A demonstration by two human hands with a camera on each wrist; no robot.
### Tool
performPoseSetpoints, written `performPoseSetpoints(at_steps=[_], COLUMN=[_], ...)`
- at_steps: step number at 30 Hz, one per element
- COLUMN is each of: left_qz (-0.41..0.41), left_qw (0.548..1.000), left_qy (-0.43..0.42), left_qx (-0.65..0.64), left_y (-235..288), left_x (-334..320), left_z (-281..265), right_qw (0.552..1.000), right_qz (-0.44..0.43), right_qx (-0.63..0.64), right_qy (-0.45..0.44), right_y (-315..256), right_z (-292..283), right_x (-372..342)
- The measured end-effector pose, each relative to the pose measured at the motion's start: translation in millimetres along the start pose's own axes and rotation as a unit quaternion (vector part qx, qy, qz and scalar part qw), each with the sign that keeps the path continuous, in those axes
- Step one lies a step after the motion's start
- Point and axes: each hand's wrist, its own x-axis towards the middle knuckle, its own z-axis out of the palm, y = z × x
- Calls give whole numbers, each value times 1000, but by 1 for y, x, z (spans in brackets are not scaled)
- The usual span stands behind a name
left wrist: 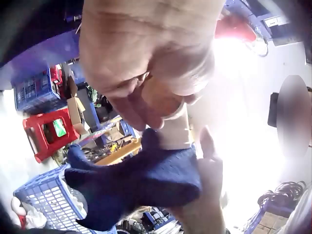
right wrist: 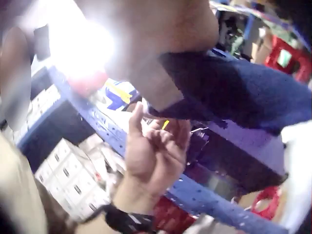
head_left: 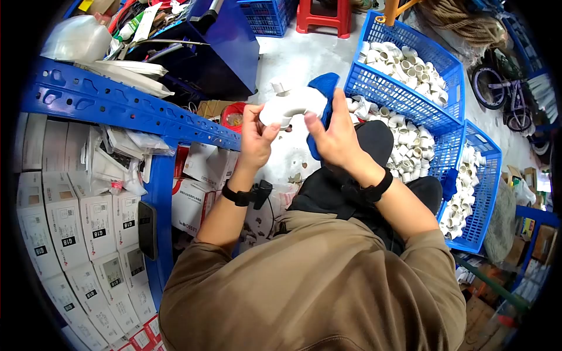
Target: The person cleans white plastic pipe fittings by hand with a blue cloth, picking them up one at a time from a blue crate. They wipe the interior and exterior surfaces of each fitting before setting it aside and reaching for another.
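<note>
In the head view my left hand [head_left: 256,140] grips a curved white plastic pipe fitting [head_left: 295,104], thumb in front and fingers around its left end. A blue cloth [head_left: 324,86] lies against the right side of the fitting. My right hand [head_left: 338,137] holds that cloth, its thumb toward the fitting and its other fingers along the cloth's outer side. The left wrist view has the blue cloth [left wrist: 146,180] bunched below the left hand [left wrist: 151,58]. From the right wrist the cloth [right wrist: 234,87] hangs beside the palm, and most of the fitting is hidden.
Blue plastic crates [head_left: 404,111] to the right hold many white pipe fittings [head_left: 413,146]. A blue metal shelf [head_left: 117,99] with white boxes [head_left: 96,216] stands at the left. Farther off are a red stool [head_left: 324,22] and a bicycle [head_left: 506,90].
</note>
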Motion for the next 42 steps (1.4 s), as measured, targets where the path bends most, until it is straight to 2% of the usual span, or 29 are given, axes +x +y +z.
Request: performPoseSetpoints(at_steps=[1, 3, 4, 6, 9, 11, 12, 13, 14, 15, 16, 17, 19, 21, 22, 23, 25, 26, 27, 29, 32, 34, 35, 36, 37, 38, 39, 41, 42], left_qz=[-9, -29, -72, -142, -104, -75, -39, -4, -9, -9, 14, 38, 71, 46, -22, 31, -111, -169, -226, -224, -90, 47, -17, -36, -56, 40, 75, 92, 92], left_qw=[1000, 996, 991, 975, 987, 993, 998, 1000, 1000, 1000, 1000, 999, 995, 988, 990, 968, 979, 983, 973, 974, 981, 947, 949, 954, 955, 940, 938, 922, 922], left_qy=[8, 43, 53, 84, 49, 54, 36, 18, 4, 2, 0, -2, -33, -61, -46, 10, 73, 43, 11, 27, 88, 99, 70, 20, -29, -67, -86, -163, -164], left_qx=[-20, -73, -103, -150, -112, -69, -39, -9, -22, -22, 3, 28, 55, 135, 132, 248, 152, 51, -50, -30, 145, 301, 306, 297, 288, 332, 327, 338, 337], left_y=[7, 18, 19, 25, 24, 25, 21, 18, 17, 15, 13, 10, 10, 11, 11, 11, 4, 6, 21, 34, 13, 26, 40, 48, 53, 47, 50, 54, 56], left_x=[-1, -3, -5, -6, -10, -7, -6, -6, -7, -7, -7, -7, -3, 4, 8, 11, 6, 2, -2, -6, 2, 11, 9, 10, 10, 10, 12, 16, 17], left_z=[13, 30, 31, 39, 43, 49, 45, 42, 38, 37, 35, 32, 24, 19, 20, 25, 18, 18, 25, 51, 44, 53, 58, 58, 55, 47, 48, 37, 31], right_qw=[995, 975, 961, 939, 937, 980, 990, 998, 991, 974, 964, 910, 779, 779, 891, 965, 984, 997, 998, 996, 991, 990, 987, 980, 973, 968, 962, 960, 965], right_qz=[-103, -203, -244, -300, -313, -182, -114, 10, 80, 149, 202, 296, 466, 457, 343, 214, 152, 56, -40, -91, -127, -123, -128, -198, -221, -219, -215, -219, -191], right_qx=[-15, -86, -131, -158, -151, -30, -31, 42, 106, 169, 169, 282, 399, 401, 282, 150, 79, 36, -7, -2, 40, 65, 65, 32, -49, -76, -104, -111, -95], right_qy=[7, -21, -24, -50, -42, 72, 73, 40, 6, -26, -38, -65, -127, -153, -91, -24, 38, 44, 51, 13, -5, 33, 69, 19, -53, -94, -134, -132, -155], right_y=[-6, -1, 1, 4, 9, -4, -7, -17, -17, -13, -3, 14, -13, 4, 11, 15, -11, -5, 5, 6, 2, 0, -6, -7, -7, -12, -18, -22, -22], right_z=[-4, -12, -16, -24, -25, -23, -24, -26, -28, -30, -29, -28, -45, -41, -33, -29, -24, -20, -15, -7, -9, -12, -16, -28, -37, -40, -43, -49, -52], right_x=[2, 1, 4, 6, 3, 10, 12, 15, 18, 22, 25, 25, 33, 25, 18, 12, 2, -4, -10, -23, -31, -29, -25, -13, -7, -2, 4, 8, 9])
